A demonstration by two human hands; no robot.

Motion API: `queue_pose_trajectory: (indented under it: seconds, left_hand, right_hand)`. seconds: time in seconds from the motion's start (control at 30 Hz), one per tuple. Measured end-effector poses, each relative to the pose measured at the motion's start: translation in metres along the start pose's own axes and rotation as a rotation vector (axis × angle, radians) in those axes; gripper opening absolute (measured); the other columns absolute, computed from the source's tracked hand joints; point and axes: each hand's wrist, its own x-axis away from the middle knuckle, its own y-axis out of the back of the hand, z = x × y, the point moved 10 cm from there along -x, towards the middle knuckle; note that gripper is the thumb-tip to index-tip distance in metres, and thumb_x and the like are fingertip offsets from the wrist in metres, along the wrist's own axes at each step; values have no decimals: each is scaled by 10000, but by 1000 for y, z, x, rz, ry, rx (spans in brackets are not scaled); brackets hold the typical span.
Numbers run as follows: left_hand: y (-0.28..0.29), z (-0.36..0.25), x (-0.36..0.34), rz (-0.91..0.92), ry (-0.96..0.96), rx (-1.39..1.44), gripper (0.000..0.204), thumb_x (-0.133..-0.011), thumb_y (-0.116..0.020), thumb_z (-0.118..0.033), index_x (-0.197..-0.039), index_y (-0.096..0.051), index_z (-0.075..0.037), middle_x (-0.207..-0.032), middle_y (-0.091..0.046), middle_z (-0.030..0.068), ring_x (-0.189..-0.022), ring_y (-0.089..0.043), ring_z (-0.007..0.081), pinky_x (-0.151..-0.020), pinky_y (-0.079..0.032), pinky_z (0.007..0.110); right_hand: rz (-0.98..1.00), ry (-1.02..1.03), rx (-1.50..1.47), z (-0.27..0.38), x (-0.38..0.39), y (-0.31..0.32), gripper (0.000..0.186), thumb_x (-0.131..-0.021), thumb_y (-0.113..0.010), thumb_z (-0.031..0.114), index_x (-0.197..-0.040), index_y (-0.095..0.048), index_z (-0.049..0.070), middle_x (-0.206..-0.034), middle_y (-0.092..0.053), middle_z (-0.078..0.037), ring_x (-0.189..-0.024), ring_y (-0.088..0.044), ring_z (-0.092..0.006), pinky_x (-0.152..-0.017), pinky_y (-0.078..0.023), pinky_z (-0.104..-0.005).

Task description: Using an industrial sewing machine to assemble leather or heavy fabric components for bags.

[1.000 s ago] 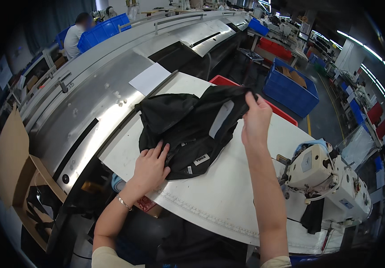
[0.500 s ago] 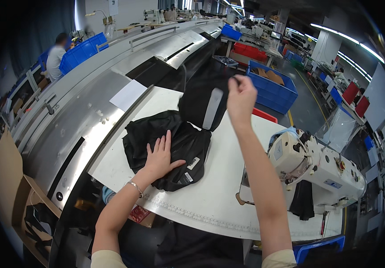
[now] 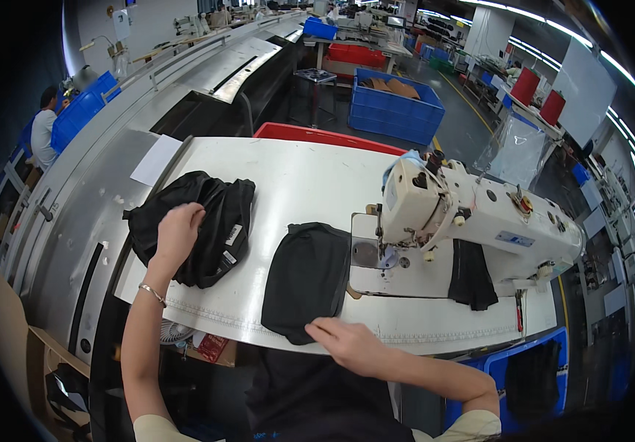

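Note:
On the left of the white table lies a bunched black fabric bundle [image 3: 218, 202] with small white labels. My left hand [image 3: 177, 234], a bracelet at its wrist, is closed over the top of this bundle, fingertips pinched against the cloth. A flat black fabric piece [image 3: 306, 272] with rounded corners lies in the middle of the table, left of the sewing machine's needle area. Its near edge is pinched between the thumb and fingers of my right hand [image 3: 347, 345].
A white sewing machine [image 3: 494, 214] stands on the right of the white table [image 3: 288, 173], black cloth hanging under its arm. Behind the table are a red bin [image 3: 325, 138] and a blue crate [image 3: 395, 110]. A metal conveyor [image 3: 122, 180] runs along the left, with paper on it.
The black fabric piece has come down from above the far side onto the table, near the machine, with my right hand. The bundle and my left hand have shifted left. The view has turned right.

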Motion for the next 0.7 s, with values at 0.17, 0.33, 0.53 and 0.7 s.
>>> queue_pose_trajectory:
  seconds: [0.17, 0.33, 0.53, 0.7]
  left_hand:
    - [-45, -165, 56, 405, -389, 505, 191, -827, -683, -164, -815, -650, 24, -696, -547, 119, -633, -577, 252, -548, -438, 335]
    - [-142, -227, 126, 606, -632, -149, 448, -849, -635, -334, -1024, -538, 67, -861, -524, 166, -797, -592, 318, -646, -525, 376]
    - [-131, -154, 97, 656, -66, 598, 283, -739, -759, -139, -873, -609, 61, -698, -567, 71, -599, -525, 123, -560, -472, 276]
    - [-83, -135, 77, 438, 66, 704, 229, -777, -722, -85, -979, -684, 17, -746, -523, 42, -640, -473, 105, -567, -396, 252]
  right_hand:
    - [-100, 86, 136, 38, 15, -17, 379, -735, -546, 71, -1082, -531, -80, -1005, -532, -138, -887, -569, -237, -690, -507, -280]
    - [-68, 118, 241, 64, -16, -33, 464, -707, -584, 140, -1110, -530, -84, -1050, -547, -182, -861, -561, -231, -653, -480, -274]
    - [-93, 426, 216, 81, 37, 9, 464, -722, -560, 130, -1128, -552, -95, -1155, -564, -202, -687, -559, -142, -634, -459, -241]
    - [-190, 391, 555, 9, 34, 31, 415, -750, -528, 138, -1105, -567, -75, -1130, -568, -209, -1033, -559, -273, -889, -458, -351]
